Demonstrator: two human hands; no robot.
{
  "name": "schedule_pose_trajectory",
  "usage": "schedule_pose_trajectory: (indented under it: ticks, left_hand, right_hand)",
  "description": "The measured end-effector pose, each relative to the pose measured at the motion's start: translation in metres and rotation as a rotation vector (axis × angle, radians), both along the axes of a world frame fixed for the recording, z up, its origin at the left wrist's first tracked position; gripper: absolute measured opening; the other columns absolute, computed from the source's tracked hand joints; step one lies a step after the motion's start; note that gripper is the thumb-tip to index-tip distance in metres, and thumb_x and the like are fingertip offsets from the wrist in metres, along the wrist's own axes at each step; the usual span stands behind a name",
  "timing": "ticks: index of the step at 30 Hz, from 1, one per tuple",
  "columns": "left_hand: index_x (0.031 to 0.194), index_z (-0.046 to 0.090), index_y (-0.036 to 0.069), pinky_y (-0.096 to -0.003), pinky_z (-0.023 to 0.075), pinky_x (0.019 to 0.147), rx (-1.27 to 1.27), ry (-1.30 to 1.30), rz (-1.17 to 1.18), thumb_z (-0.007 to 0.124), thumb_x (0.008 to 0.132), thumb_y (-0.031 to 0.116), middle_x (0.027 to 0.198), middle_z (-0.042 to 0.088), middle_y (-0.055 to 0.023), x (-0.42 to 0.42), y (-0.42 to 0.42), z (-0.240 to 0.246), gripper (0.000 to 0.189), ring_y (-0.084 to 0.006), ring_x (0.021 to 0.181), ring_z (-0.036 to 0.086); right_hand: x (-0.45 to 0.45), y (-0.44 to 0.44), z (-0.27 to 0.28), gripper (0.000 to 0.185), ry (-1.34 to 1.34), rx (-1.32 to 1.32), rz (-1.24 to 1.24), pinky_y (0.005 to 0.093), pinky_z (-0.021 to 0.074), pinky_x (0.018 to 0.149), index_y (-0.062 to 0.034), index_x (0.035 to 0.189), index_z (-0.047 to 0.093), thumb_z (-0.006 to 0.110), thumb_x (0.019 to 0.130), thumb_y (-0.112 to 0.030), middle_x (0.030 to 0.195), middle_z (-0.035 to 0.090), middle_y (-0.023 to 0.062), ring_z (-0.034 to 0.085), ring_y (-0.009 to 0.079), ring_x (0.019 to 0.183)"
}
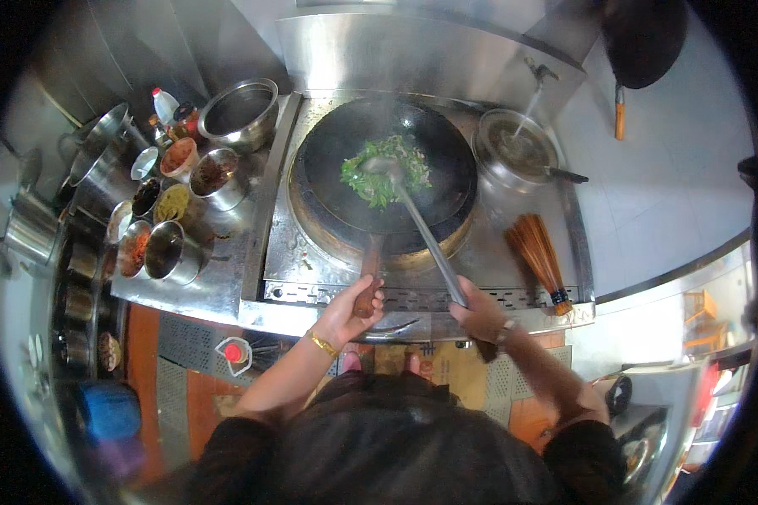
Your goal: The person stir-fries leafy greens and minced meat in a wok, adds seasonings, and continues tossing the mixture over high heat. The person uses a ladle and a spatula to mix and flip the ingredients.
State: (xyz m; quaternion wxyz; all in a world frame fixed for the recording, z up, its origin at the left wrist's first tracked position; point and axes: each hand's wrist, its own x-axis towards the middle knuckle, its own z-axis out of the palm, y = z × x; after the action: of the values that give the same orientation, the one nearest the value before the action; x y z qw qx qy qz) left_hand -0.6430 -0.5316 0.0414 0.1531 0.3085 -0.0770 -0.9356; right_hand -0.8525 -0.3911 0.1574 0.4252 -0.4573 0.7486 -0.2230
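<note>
My left hand (354, 307) is closed around the wooden handle (370, 265) of a dark wok (328, 208), which sits on the range in front of me. Chopped green vegetables with paler pieces (376, 186) lie in the middle of the wok. With my right hand (480, 309) I grip a long-handled metal ladle (424, 230); its bowl rests on or just over the greens. Faint steam rises there. The contact between bowl and food cannot be told exactly.
Seasoning containers (180, 156), metal pots (218, 180) and bottles (164, 104) crowd the left counter. To the wok's right stand a water-filled basin (511, 142) under a tap (537, 82), with a dark-handled utensil (565, 175) across its rim, and a bamboo wok brush (537, 255).
</note>
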Motion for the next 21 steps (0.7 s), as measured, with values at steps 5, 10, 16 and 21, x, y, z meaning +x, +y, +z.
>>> schedule_pose_trajectory:
  ticks: [5,10,16,21]
  left_hand:
    - [0.098,0.054,0.005,-0.0237,0.0394,0.056,-0.005,0.07,-0.054,0.056,0.089,0.028,0.073,0.051,-0.0034,0.003,-0.001,-0.001,0.024,-0.0115,0.061,0.045]
    - [0.099,0.053,0.006,-0.0228,0.0367,0.054,-0.048,0.07,-0.056,0.054,0.09,0.03,0.07,0.049,-0.0021,0.006,0.001,-0.002,0.026,-0.0111,0.058,0.042]
    - [0.098,0.053,0.008,-0.0221,0.0353,0.051,-0.039,0.006,-0.067,0.054,0.089,0.032,0.071,0.048,-0.0011,0.004,0.001,0.005,0.025,-0.0106,0.058,0.041]
    - [0.105,0.049,0.006,-0.0238,0.0333,0.051,-0.06,-0.025,-0.065,0.049,0.092,0.032,0.069,0.044,-0.0003,0.003,0.001,0.005,0.029,-0.009,0.054,0.037]
  right_hand:
    - [-0.045,0.024,0.009,0.056,0.208,0.142,0.238,0.0441,0.0493,0.066,-0.0004,0.13,0.031,0.051,0.083,-0.022,0.073,0.059,0.0158,0.061,0.0318,0.068]
    - [-0.056,-0.027,-0.03,0.054,0.363,-0.146,0.08,0.0429,0.0492,0.065,-0.0019,0.129,0.035,0.051,0.081,-0.022,0.072,0.058,0.0183,0.061,0.0316,0.066]
    - [-0.029,0.035,-0.007,0.052,0.157,0.013,0.065,0.0385,0.0495,0.06,-0.0038,0.128,0.037,0.051,0.081,-0.02,0.074,0.059,0.0144,0.06,0.0286,0.062]
    - [-0.032,-0.001,-0.015,0.045,0.017,-0.004,0.051,0.0255,0.0441,0.043,-0.0044,0.126,0.04,0.051,0.084,-0.015,0.066,0.051,0.0037,0.052,0.0105,0.05]
